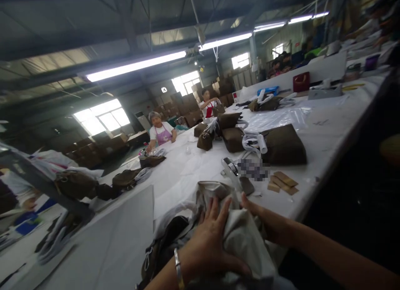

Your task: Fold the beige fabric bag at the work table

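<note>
A pale grey-beige fabric piece, crumpled and bulging, lies at the lower middle, with dark material of a bag at its left side. My left hand, with a bangle at the wrist, rests on the fabric with its fingers spread. At the fabric's right side is my right hand, its thumb pointing up and the other fingers hidden behind the cloth. Just beyond lies a metallic tape dispenser, next to several brown cardboard pieces.
Olive-brown bags with white-wrapped straps stand along the white table. A grey post rises at left. Two people work across the table. A red box and a grey tray sit farther back.
</note>
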A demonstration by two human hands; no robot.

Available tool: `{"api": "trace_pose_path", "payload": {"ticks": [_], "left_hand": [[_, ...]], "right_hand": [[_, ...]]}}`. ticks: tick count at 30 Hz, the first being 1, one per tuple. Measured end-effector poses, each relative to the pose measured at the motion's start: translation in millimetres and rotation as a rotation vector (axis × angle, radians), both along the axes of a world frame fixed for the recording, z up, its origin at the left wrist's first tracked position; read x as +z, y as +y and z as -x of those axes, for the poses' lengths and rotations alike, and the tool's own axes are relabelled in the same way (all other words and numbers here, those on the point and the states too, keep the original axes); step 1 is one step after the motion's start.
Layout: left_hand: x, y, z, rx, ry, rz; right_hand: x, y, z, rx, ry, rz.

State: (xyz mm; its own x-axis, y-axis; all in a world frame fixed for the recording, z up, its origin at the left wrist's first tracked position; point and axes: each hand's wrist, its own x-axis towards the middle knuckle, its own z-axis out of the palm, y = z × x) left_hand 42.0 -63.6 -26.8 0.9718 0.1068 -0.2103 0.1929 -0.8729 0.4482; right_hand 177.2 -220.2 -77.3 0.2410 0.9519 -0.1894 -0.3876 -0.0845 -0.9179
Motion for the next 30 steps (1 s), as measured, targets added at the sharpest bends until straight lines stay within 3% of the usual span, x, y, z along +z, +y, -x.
{"api": "trace_pose_path", "payload": {"ticks": [3, 6, 7, 9, 11, 13, 15, 17, 21, 24, 26, 30], "left_hand": [[-11.2, 8, 10, 0.098, -0.21, -0.031], [-13.7, 28, 29, 0.118, -0.45, 0.026], [-14.6, 39, 37, 0.129, -0.521, 0.054], [-17.7, 65, 55, 0.2, -0.655, 0.081], [-21.7, 89, 73, 0.323, -0.749, 0.069], [-23.4, 101, 85, 0.408, -0.767, 0.064], [-21.1, 97, 89, 0.415, -0.75, 0.064], [-15.8, 81, 84, 0.361, -0.722, 0.089], [-6.6, 52, 70, 0.277, -0.611, 0.176], [-4.9, 53, 73, 0.283, -0.66, 0.199], [-5.6, 60, 82, 0.325, -0.722, 0.178], [-10.1, 72, 102, 0.489, -0.764, 0.067]], "right_hand": [[29.5, 11, 7, 0.174, 0.134, -0.173], [46.3, 20, 3, 0.28, -0.049, -0.395], [47.0, 23, 1, 0.244, -0.135, -0.426], [40.5, 31, -4, 0.037, -0.24, -0.417], [25.9, 42, -5, -0.196, -0.219, -0.372], [9.5, 55, 0, -0.316, -0.196, -0.353], [-0.9, 67, 11, -0.323, -0.201, -0.339], [-0.2, 76, 28, -0.255, -0.175, -0.336], [24.1, 83, 56, 0.038, -0.087, -0.359], [32.5, 87, 53, 0.155, -0.142, -0.336], [24.4, 91, 40, 0.122, -0.239, -0.292], [-10.4, 104, 18, -0.151, -0.596, -0.169]]}}
